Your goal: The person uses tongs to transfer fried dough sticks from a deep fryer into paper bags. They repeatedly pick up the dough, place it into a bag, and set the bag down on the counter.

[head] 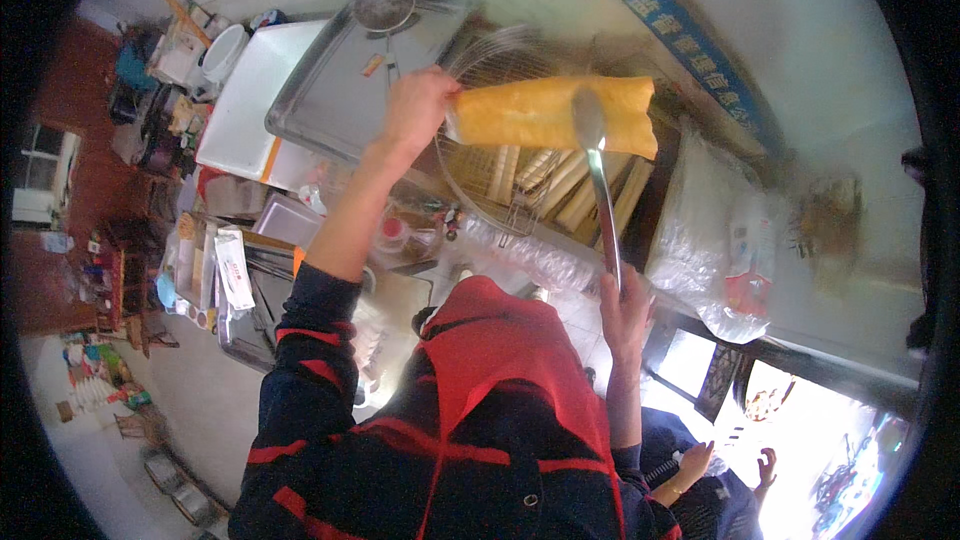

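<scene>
My left hand (424, 105) grips the left end of a long golden sheet of food (517, 112), perhaps a fried dough or tofu skin; its exact kind cannot be told. The piece is held up level over a round wire rack (480, 187). In my right hand (626, 307) is the handle of a metal spoon or ladle (604, 195), whose bowl lies against the right part of the sheet. Pale long sticks or rolls (562, 195) show below, beyond the wire.
A dark metal tray (322, 97) with a round strainer (384, 6) stands at the upper left, by a white board (255, 97). Plastic bags (697, 240) hang or lie at the right. Another person's hand (696, 459) shows at the lower right, near a bright doorway.
</scene>
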Tool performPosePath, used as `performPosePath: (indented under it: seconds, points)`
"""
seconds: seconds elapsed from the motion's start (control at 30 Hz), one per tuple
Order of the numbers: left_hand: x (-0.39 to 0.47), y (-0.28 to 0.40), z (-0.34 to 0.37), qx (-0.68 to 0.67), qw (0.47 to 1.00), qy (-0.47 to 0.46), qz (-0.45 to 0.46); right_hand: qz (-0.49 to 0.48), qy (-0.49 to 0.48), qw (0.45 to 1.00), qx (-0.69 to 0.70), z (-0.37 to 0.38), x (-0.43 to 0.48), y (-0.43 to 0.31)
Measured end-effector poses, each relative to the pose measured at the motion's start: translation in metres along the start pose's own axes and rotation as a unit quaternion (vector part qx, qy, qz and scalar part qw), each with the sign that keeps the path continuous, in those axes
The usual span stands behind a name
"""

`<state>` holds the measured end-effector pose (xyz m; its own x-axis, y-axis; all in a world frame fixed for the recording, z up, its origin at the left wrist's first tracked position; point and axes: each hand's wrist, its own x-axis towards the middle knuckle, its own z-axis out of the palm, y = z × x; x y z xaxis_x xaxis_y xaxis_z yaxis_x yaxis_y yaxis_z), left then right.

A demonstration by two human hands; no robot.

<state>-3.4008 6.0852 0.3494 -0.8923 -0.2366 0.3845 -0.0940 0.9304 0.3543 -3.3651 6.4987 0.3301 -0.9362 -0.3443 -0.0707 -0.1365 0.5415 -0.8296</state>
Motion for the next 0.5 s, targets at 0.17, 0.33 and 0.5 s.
performPosePath:
  seconds: [0.17, 0.33, 0.5]
  points:
    - [0.006, 0.009, -0.009, 0.069, 0.997, -0.009, 0.039, 0.034, 0.016, 0.997, 0.071, 0.009, -0.003, 0.000]
    - [0.009, 0.019, -0.011, 0.099, 0.991, -0.042, 0.078, -0.015, 0.037, 0.999, -0.010, 0.005, -0.006, 0.001]
    - [0.014, 0.019, 0.000, -0.027, 0.999, -0.028, -0.014, -0.042, 0.075, 0.996, -0.026, 0.007, -0.010, -0.006]
